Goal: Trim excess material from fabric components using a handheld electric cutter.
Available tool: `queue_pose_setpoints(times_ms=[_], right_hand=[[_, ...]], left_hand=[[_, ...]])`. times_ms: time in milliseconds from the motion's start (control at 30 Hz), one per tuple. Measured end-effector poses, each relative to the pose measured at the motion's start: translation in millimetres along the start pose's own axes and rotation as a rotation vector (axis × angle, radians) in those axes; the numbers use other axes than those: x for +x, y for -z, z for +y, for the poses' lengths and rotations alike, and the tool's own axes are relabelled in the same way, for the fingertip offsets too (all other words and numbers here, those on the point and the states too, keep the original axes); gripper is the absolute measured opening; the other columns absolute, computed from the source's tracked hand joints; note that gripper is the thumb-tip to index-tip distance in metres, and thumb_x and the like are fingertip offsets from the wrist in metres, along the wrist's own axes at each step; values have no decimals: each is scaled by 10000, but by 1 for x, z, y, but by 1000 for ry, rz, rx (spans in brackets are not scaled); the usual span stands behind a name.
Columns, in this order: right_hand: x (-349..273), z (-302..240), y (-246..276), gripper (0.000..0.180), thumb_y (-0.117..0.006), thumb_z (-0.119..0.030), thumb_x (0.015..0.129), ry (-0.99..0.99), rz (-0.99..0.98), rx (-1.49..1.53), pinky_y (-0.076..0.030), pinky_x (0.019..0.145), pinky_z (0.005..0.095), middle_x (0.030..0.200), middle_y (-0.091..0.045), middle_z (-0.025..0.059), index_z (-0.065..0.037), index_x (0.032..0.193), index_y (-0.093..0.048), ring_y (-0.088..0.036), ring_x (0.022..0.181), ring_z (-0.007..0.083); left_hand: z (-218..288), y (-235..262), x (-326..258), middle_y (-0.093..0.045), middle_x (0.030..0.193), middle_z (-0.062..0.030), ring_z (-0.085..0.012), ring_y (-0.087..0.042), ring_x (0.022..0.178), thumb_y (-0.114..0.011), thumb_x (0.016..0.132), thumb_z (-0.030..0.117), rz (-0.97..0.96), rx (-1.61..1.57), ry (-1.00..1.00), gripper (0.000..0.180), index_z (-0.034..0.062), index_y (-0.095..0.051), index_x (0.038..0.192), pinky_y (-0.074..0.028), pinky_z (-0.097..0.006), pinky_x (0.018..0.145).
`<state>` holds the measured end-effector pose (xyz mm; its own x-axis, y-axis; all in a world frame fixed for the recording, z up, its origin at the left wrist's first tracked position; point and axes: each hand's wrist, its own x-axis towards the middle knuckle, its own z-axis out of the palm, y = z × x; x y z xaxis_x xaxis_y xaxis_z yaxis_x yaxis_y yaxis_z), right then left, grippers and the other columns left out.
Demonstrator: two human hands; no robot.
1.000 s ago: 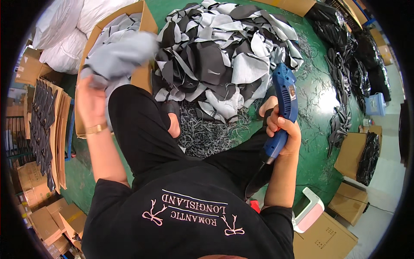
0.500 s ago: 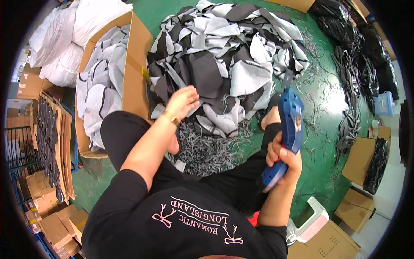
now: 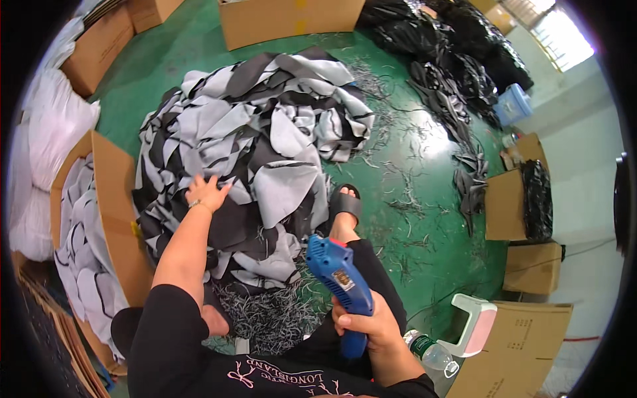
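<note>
A big heap of grey and black cut fabric pieces (image 3: 265,146) lies on the green floor in front of me. My left hand (image 3: 206,194) reaches out and rests flat on the heap's left side, fingers spread on a grey piece. My right hand (image 3: 365,325) grips the handle of a blue electric cutter (image 3: 338,275), held upright above my lap with its head pointing away from me. My foot in a black sandal (image 3: 345,205) sticks out beside the heap. Thin fabric trimmings (image 3: 265,312) cover the floor near my knees.
An open cardboard box (image 3: 113,199) with stacked grey pieces stands at my left. White sacks (image 3: 46,126) lie beyond it. More boxes (image 3: 292,20) stand at the back and right, with dark fabric piles (image 3: 458,86). A plastic bottle (image 3: 428,351) and a white stool (image 3: 474,322) sit by my right side.
My left hand dropped a grey piece over the left box, then swung right onto the heap. The view turned right, and the cutter stayed in my right hand.
</note>
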<state>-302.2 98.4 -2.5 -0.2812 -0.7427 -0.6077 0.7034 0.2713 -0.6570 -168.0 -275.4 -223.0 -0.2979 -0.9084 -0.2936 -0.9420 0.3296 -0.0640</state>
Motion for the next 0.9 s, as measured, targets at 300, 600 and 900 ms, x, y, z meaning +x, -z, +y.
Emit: queue_pose_setpoints(times_ms=[300,600,900], right_hand=[[3,3,-4,429,-757,-129,684,70,-75,-47,-468,584,273,733,-558,52,30,1031,-560,-557,620,146],[12,33,0,365,-730,-149,727,176,-198,-178,-464,566,255,720,-572,34,-8,1024,-571,-554,591,113],[-2,36,-11,403,-734,-113,761,464,-91,-274,-477,758,251,980,-664,68,15,1114,-588,-615,842,108]], left_hand=[[-80,-55,-23,-477,1203,-224,-404,-481,1112,-533,737,-13,484,-658,0,455,28,-505,1189,-406,-420,968],[-136,18,-129,-681,872,-56,-123,-571,749,-623,899,257,534,-1209,178,304,-35,-663,971,-463,-302,723],[-57,102,-273,-625,1110,-68,-194,-615,978,-497,958,214,-64,-2179,-236,300,5,-545,1169,-490,-331,849]])
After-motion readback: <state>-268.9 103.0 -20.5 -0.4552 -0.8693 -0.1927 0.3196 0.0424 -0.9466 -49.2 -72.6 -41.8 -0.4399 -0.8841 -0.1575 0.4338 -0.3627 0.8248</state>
